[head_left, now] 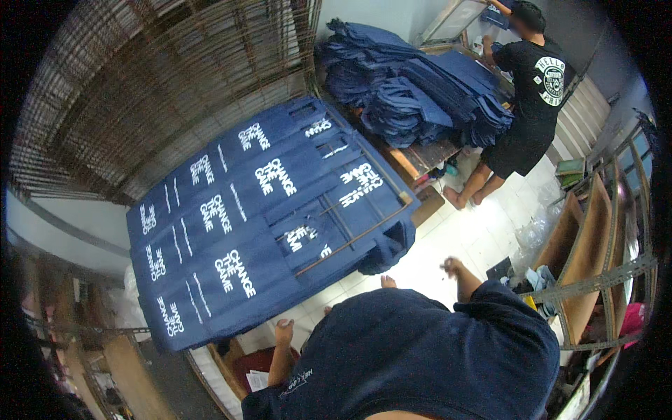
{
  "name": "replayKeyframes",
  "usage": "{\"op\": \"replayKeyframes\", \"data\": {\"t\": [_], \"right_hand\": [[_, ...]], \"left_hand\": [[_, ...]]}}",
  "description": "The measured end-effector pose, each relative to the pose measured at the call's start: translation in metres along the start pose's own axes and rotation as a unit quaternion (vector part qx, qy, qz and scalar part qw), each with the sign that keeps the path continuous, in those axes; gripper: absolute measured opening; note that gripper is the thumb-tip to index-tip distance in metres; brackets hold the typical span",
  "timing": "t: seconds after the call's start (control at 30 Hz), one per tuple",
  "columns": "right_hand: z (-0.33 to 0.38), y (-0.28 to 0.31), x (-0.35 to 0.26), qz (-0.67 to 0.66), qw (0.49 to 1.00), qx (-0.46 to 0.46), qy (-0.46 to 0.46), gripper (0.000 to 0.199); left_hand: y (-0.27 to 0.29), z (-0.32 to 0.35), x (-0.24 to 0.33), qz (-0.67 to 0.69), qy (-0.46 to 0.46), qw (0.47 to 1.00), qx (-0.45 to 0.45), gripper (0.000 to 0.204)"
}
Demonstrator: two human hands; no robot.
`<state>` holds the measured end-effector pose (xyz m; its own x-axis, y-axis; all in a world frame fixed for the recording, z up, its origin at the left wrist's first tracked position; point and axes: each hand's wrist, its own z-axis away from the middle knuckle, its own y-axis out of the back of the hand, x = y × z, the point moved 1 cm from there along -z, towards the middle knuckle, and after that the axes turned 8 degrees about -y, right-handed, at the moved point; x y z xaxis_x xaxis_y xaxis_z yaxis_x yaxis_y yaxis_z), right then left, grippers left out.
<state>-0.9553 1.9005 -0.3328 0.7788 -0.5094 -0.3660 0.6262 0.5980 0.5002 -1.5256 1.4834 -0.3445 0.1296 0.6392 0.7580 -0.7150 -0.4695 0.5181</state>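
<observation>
Here the person's own dark blue shirt [427, 357] filled the lower middle of the view, with both forearms coming up from it. The left hand [283, 327] sat at about seven o'clock from the picture's centre, just below the near edge of the navy printed bags [259, 231]; its fingers looked curled, holding nothing that showed, though I could not tell whether it touched the cloth. The right hand [453, 267] was at about four o'clock, blurred, loosely closed over the white tiled floor [483, 231] and apart from the bags; whether it pinched anything could not be told.

The navy printed bags lay in overlapping rows on a slanted wire drying rack [364, 234], running from ten o'clock down to six o'clock, white lettering upward. At one o'clock a tabletop [420, 157] carried a high heap of folded navy bags [413, 91]. A second person in a black shirt [535, 84] stood just beside that heap at two o'clock, hands raised toward it. At three to four o'clock stood a metal shelf frame [602, 280] with brown boards [584, 252] leaning in it and small coloured things at its foot, too small to name. A bamboo screen [161, 84] covered the eleven o'clock side.
</observation>
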Motion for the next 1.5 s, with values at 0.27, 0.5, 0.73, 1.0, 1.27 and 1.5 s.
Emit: {"op": "replayKeyframes", "data": {"t": [0.27,0.5,0.73,1.0,1.27,1.5], "right_hand": [[-0.005,0.04,-0.02,0.083,0.989,0.117,0.013,0.049],[-0.044,0.098,-0.082,0.099,0.984,0.122,0.085,0.051],[-0.083,0.103,-0.146,0.182,0.971,0.082,0.134,0.051],[-0.078,0.054,-0.175,0.232,0.906,0.11,0.336,0.05],[-0.084,0.078,-0.134,0.189,0.965,0.038,0.175,0.05],[-0.081,0.092,-0.114,0.176,0.973,0.044,0.145,0.051]], "left_hand": [[-0.088,0.003,-0.041,-0.347,-0.563,0.75,-0.016,0.046],[-0.131,0.044,0.112,-0.057,0.01,0.996,-0.064,0.04],[-0.166,0.074,0.13,-0.037,-0.081,0.996,-0.025,0.04],[-0.183,0.11,0.006,-0.261,-0.215,0.935,-0.108,0.044],[-0.174,0.11,0.026,-0.191,-0.107,0.972,-0.079,0.045],[-0.178,0.082,0.076,0.089,0.027,0.995,-0.03,0.047]]}}
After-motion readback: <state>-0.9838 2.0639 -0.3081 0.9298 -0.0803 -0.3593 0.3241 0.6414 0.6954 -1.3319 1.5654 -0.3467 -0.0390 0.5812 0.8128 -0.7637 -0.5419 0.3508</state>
